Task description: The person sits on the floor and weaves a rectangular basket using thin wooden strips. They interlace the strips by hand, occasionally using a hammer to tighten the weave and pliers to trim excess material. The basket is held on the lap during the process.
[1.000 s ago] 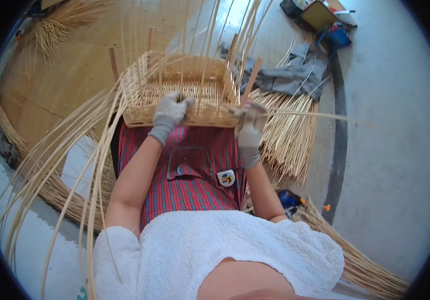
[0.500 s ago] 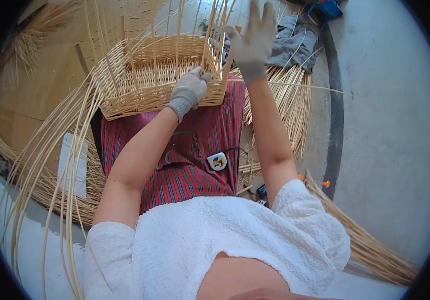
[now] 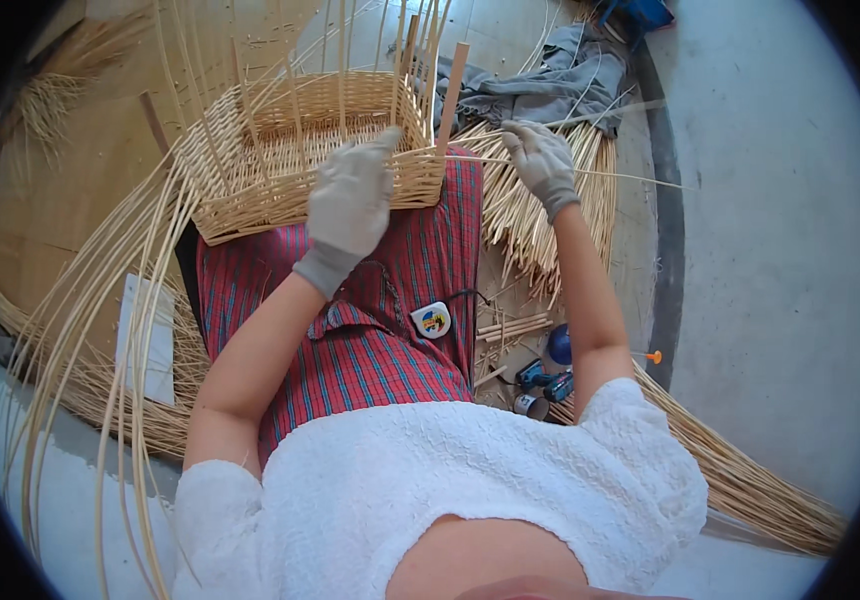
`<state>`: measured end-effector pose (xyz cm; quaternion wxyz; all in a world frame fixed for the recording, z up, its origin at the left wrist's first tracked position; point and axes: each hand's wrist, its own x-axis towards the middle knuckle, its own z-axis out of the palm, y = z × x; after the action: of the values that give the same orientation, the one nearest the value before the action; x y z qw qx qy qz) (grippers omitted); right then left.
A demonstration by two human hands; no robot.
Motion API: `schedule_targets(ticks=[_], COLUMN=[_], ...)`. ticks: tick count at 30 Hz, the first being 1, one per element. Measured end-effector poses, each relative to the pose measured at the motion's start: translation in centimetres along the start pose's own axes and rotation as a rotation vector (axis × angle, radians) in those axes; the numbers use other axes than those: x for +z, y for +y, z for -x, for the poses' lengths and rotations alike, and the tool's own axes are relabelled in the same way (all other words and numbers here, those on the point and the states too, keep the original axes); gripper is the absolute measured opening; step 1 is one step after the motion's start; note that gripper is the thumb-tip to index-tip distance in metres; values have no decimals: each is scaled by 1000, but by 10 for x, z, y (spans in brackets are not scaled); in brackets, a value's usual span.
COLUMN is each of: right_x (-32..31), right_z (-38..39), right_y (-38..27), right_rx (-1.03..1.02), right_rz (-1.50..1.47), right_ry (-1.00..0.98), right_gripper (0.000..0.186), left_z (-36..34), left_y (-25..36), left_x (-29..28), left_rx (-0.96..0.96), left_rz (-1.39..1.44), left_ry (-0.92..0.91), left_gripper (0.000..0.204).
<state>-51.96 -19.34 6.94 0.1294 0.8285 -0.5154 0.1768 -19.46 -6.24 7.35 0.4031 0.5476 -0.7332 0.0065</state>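
A rectangular wicker basket (image 3: 320,188) rests on my lap, its woven walls low and several thin upright stakes (image 3: 342,70) rising from them. My left hand (image 3: 350,200), in a pale work glove, hovers over the front wall with fingers stretched toward the upright stakes; its fingertips are partly turned away. To the right of the basket, my gloved right hand (image 3: 540,165) is closed around a thin wicker rod (image 3: 630,177) that comes out from the front right corner. Flat wooden sticks, one of them a corner stick (image 3: 453,95), stand at the corners.
Long loose rods (image 3: 80,280) trail off the basket's left side. Bundles of rods lie on the floor at right (image 3: 550,220), lower right (image 3: 740,470) and left. A grey cloth (image 3: 580,75), a tape measure (image 3: 432,320) on the striped apron (image 3: 380,370), and a power drill (image 3: 540,378) are nearby.
My right hand has come down from above the basket's right side, opened before, and closed on the rod. My left hand has come off the stakes toward me. The basket has shifted slightly left.
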Motion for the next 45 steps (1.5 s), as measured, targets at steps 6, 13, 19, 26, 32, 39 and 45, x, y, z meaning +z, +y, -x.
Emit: schedule_targets(ticks=[6, 13, 19, 26, 32, 39, 45], right_x=[9, -111, -111, -4, -11, 28, 21], right_z=[9, -3, -70, -49, -35, -32, -38], right_y=[16, -37, -156, -87, -116, -152, -152], right_rx=[276, -644, -1363, 225, 365, 487, 521], right_rz=[-275, 175, -125, -1098, -609, -378, -477], right_ry=[-477, 52, 167, -181, -573, 24, -92], right_gripper=[59, 13, 23, 48, 47, 30, 24], left_z=[-30, -23, -16, 10, -24, -191, -115], left_y=[9, 5, -13, -49, -70, -4, -22], left_x=[68, 71, 81, 36, 5, 73, 117], left_rx=[-32, -117, -141, -818, -645, -386, -102], left_rz=[159, 223, 685, 1423, 1268, 1351, 1026], left_ry=[-228, -278, -259, -31, -88, -224, 15], left_gripper=[88, 61, 40, 52, 58, 46, 43])
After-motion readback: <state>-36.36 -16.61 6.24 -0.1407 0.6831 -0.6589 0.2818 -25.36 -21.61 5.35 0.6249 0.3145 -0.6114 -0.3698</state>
